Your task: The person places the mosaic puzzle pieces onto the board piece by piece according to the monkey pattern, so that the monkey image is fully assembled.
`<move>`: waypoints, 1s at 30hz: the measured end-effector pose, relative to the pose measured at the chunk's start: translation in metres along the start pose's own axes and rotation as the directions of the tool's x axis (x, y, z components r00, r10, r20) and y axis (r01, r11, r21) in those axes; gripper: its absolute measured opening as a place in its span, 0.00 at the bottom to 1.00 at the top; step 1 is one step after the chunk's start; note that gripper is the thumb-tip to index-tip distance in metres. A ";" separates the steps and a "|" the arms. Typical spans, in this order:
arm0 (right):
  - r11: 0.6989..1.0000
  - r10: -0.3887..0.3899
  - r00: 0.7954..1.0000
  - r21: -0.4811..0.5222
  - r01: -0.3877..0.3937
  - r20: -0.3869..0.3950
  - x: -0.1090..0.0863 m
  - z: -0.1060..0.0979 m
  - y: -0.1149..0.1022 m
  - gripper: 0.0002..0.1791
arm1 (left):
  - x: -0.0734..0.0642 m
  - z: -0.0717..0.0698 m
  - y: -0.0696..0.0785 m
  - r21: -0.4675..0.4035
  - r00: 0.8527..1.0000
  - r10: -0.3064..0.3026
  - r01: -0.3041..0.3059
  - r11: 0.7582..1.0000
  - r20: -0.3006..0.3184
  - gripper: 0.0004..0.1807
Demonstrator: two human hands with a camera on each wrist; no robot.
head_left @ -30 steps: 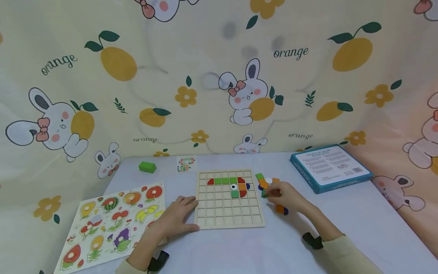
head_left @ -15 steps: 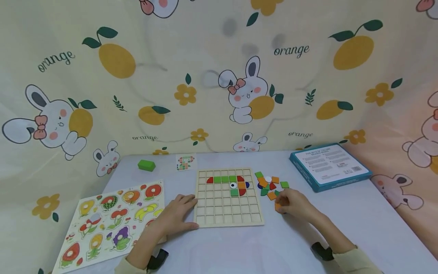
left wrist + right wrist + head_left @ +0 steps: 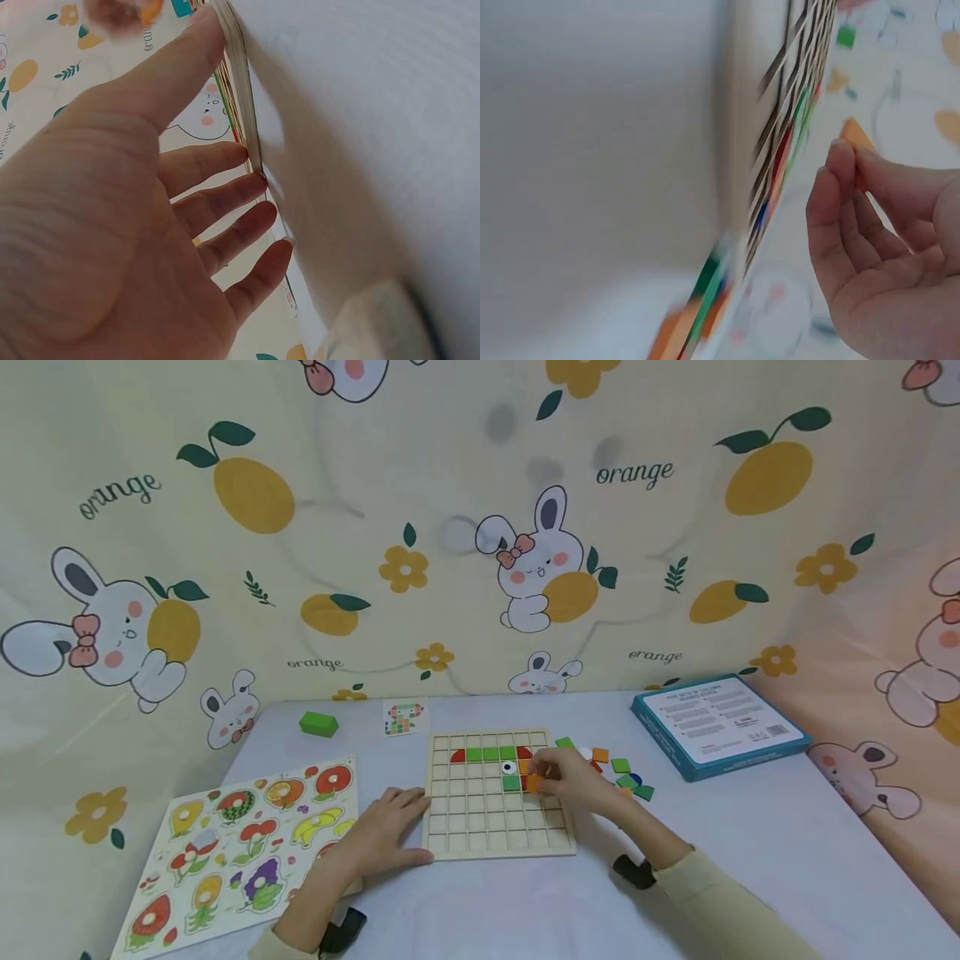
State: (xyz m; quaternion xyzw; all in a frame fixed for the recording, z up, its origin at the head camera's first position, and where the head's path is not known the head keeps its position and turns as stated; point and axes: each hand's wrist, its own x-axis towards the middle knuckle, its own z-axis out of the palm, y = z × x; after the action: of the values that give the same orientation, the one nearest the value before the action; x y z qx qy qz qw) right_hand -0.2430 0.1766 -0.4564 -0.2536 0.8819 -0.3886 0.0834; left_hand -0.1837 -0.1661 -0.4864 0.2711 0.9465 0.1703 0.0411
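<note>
Pinching an orange tile (image 3: pixel 855 133) between thumb and fingertips, the right hand (image 3: pixel 579 779) holds it above the right side of the wooden grid board (image 3: pixel 495 828), where a slack or off-centre pinch could drop it askew across a divider. Lowering the knuckles too far might also nudge the eye tile (image 3: pixel 509 767) or the green square tile (image 3: pixel 511 783) out of its cell. The left hand (image 3: pixel 387 833), fingers spread apart, touches the board's left edge, and an uneven push there could slide the board off line.
</note>
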 end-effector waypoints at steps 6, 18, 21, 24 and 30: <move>0.998 -0.060 0.996 0.008 0.059 0.062 0.057 0.034 -0.022 0.08 | 0.000 0.001 0.001 0.007 1.000 -0.005 0.005 1.000 0.005 0.47; 0.998 -0.016 0.998 -0.054 0.019 0.064 0.106 0.062 -0.038 0.07 | 0.000 -0.002 0.003 0.002 1.000 -0.006 0.006 1.000 0.006 0.46; 0.997 -0.029 0.997 -0.066 0.034 0.074 0.109 0.066 -0.038 0.07 | 0.000 -0.002 0.003 0.000 1.000 -0.005 0.005 1.000 0.010 0.46; 0.996 -0.031 0.997 -0.080 0.038 0.077 0.108 0.068 -0.039 0.07 | 0.000 -0.002 0.003 0.001 1.000 -0.005 0.005 1.000 0.010 0.46; 0.989 -0.025 0.998 -0.141 0.034 0.065 0.107 0.070 -0.042 0.07 | 0.000 -0.001 0.002 0.006 1.000 -0.004 0.004 1.000 0.002 0.46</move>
State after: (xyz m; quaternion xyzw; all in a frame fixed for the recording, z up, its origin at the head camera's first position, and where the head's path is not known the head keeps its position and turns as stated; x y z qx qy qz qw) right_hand -0.2943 0.0529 -0.4686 -0.2840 0.9003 -0.3180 0.0872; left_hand -0.1826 -0.1649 -0.4845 0.2696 0.9475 0.1668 0.0418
